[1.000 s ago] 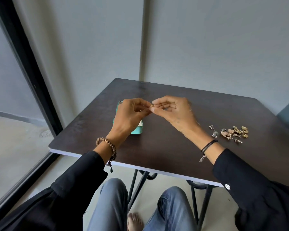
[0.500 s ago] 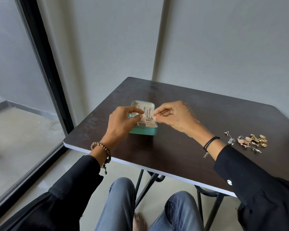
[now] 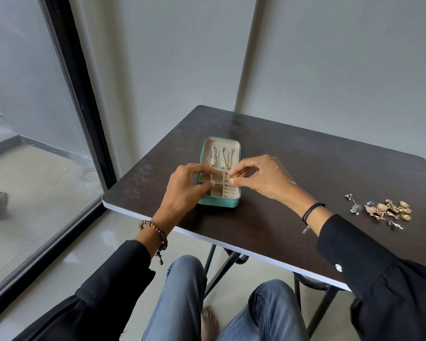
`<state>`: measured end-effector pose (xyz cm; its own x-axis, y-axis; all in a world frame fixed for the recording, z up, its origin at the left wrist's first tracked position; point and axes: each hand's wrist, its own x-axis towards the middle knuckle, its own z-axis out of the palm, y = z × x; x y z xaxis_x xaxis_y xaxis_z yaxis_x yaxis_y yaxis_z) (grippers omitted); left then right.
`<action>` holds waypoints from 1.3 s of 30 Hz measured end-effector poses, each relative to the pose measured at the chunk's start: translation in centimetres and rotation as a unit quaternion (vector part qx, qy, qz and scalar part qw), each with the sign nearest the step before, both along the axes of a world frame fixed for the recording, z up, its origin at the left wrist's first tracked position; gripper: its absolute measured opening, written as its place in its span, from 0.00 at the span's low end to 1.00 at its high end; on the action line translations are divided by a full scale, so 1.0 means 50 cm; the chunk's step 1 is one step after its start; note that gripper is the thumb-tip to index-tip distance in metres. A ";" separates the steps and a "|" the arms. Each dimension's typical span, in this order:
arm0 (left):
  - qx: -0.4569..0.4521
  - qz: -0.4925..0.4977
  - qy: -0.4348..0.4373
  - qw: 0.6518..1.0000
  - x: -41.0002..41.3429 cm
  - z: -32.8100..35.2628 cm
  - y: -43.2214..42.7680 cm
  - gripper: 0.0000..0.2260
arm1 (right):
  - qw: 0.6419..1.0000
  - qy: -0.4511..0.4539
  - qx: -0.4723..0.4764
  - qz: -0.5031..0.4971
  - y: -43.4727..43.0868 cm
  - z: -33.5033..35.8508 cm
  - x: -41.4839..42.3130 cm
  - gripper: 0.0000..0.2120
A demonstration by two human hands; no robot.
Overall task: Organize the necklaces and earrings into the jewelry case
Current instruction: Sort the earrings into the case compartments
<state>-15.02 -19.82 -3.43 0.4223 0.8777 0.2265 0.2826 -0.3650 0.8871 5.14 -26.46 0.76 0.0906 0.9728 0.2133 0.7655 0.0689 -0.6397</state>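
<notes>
An open teal jewelry case (image 3: 219, 204) lies on the dark table (image 3: 312, 166), its beige lid holding several hanging necklaces (image 3: 219, 157). My right hand (image 3: 265, 179) pinches a small gold earring (image 3: 231, 177) just above the compartments on the case's right side. My left hand (image 3: 184, 190) hovers at the case's left edge with thumb and forefinger curved and apart, nothing visible between them. A loose pile of gold and silver earrings (image 3: 384, 209) lies on the table to the right, apart from both hands.
The case sits near the table's front-left corner and its white edge (image 3: 172, 230). A glass wall with a black frame (image 3: 84, 112) runs along the left. My knees and a bare foot show under the table.
My hands have come down from mid-air to the case and parted; the right keeps the earring, the left has let go. The camera has tilted down and left.
</notes>
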 end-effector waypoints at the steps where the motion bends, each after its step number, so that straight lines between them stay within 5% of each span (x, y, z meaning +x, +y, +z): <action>1: 0.005 -0.001 0.004 1.000 0.000 -0.002 0.001 0.10 | 1.000 -0.005 0.000 0.000 0.002 -0.004 0.002 0.07; 20: -0.001 0.006 -0.004 1.000 -0.001 -0.012 -0.001 0.10 | 1.000 -0.022 0.011 -0.018 -0.004 -0.058 0.021 0.05; 39: 0.089 0.033 0.099 0.991 0.023 0.022 -0.025 0.09 | 0.998 -0.035 0.010 -0.046 -0.036 -0.047 -0.007 0.07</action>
